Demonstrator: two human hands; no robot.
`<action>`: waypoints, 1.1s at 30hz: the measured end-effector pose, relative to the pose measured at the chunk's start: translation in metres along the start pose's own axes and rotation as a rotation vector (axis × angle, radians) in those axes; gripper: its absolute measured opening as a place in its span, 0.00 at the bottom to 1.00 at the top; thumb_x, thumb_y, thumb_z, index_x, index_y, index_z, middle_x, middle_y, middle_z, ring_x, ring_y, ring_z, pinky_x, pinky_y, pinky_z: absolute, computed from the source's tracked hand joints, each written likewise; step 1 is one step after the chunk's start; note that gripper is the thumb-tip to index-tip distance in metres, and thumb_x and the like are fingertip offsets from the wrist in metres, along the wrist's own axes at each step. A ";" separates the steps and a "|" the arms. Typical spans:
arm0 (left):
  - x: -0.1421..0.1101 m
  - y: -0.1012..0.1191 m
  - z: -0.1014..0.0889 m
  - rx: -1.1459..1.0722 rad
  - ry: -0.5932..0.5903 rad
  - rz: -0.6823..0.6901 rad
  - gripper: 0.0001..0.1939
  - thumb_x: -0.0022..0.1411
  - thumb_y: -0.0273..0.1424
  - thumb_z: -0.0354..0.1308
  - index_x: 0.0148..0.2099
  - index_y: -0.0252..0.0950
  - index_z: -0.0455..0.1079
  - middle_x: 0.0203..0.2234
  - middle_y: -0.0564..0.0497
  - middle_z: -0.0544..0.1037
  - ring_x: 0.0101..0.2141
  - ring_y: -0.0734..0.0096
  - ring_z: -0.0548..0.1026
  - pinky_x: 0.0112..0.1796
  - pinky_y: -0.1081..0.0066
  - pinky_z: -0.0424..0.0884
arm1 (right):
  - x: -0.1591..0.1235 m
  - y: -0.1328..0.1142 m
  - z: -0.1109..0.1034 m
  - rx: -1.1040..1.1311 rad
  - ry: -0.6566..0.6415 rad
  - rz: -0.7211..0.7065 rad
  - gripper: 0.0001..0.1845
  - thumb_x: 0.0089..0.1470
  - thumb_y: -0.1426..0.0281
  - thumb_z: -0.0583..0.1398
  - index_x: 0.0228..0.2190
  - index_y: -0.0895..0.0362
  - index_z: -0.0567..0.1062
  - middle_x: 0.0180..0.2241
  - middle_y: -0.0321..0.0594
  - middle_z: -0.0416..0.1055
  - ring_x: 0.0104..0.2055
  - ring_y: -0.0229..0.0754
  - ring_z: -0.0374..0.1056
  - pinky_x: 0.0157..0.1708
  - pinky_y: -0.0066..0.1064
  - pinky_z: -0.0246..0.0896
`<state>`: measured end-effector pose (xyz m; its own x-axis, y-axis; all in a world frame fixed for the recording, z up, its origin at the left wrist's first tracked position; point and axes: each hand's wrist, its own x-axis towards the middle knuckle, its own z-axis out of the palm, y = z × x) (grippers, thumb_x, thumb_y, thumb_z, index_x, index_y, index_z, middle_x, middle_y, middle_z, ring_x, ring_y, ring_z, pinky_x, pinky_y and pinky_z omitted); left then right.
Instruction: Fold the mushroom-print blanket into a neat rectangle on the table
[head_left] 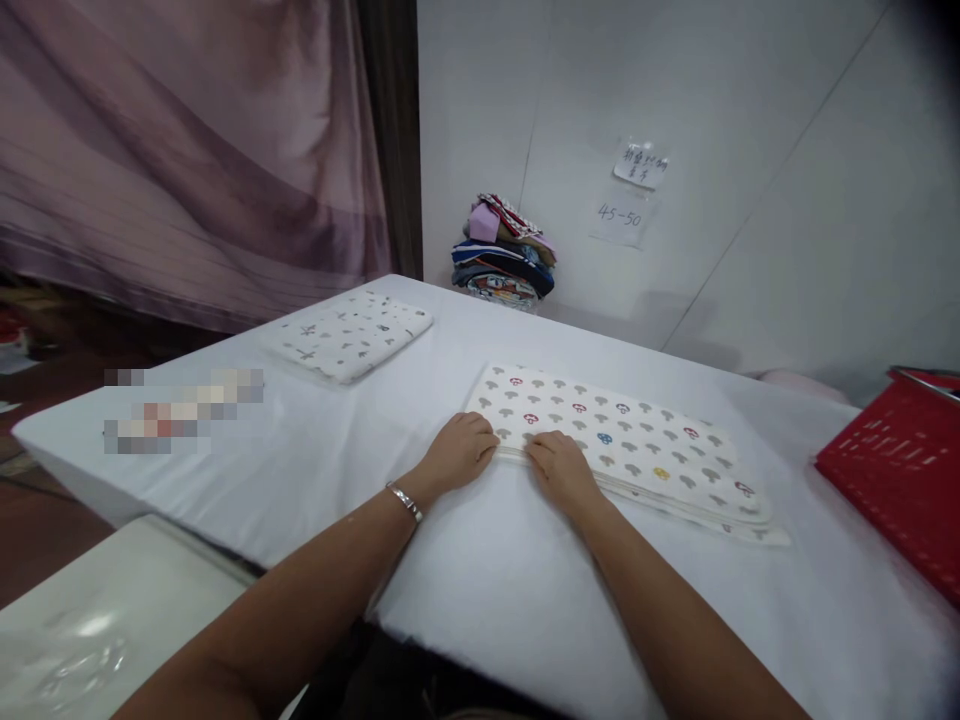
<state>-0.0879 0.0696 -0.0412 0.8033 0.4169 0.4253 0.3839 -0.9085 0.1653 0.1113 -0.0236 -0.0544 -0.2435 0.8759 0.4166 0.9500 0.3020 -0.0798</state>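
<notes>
A folded white cloth printed with grey and coloured mushrooms (630, 440) lies on the white table (480, 580). Both my hands rest on its near edge, side by side. My left hand (461, 450), with a silver bracelet on the wrist, has its fingers curled over the left part of that edge. My right hand (559, 468) presses on the edge just to the right, fingers bent and gripping the fabric layers.
A second folded white patterned cloth (351, 335) lies at the far left of the table. A stack of folded coloured fabrics (504, 255) stands against the wall. A red basket (900, 470) sits at the right edge. A purple curtain hangs at the left.
</notes>
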 end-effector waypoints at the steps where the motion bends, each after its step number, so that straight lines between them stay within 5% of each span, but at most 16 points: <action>1: 0.000 -0.001 0.000 -0.002 -0.008 -0.003 0.10 0.63 0.28 0.49 0.34 0.38 0.72 0.31 0.50 0.74 0.36 0.68 0.67 0.40 0.64 0.62 | 0.000 0.000 0.000 0.004 -0.004 -0.002 0.13 0.61 0.74 0.51 0.36 0.56 0.75 0.38 0.43 0.71 0.40 0.43 0.62 0.39 0.34 0.56; 21: 0.004 0.002 0.001 0.031 -0.028 -0.068 0.10 0.64 0.30 0.51 0.34 0.38 0.73 0.33 0.51 0.75 0.38 0.69 0.68 0.39 0.67 0.61 | 0.005 -0.001 0.004 -0.116 -0.059 0.051 0.11 0.60 0.75 0.52 0.35 0.57 0.74 0.38 0.43 0.70 0.39 0.43 0.60 0.38 0.34 0.53; 33: 0.005 0.003 0.010 0.216 0.019 -0.005 0.08 0.63 0.24 0.48 0.32 0.34 0.67 0.31 0.49 0.70 0.36 0.67 0.65 0.38 0.67 0.60 | 0.004 -0.005 0.004 -0.096 0.051 0.064 0.11 0.55 0.81 0.52 0.34 0.59 0.72 0.36 0.43 0.70 0.39 0.43 0.59 0.38 0.33 0.51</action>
<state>-0.0782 0.0688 -0.0480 0.7932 0.4186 0.4423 0.4778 -0.8781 -0.0260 0.1050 -0.0200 -0.0563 -0.1742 0.8713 0.4588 0.9781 0.2069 -0.0216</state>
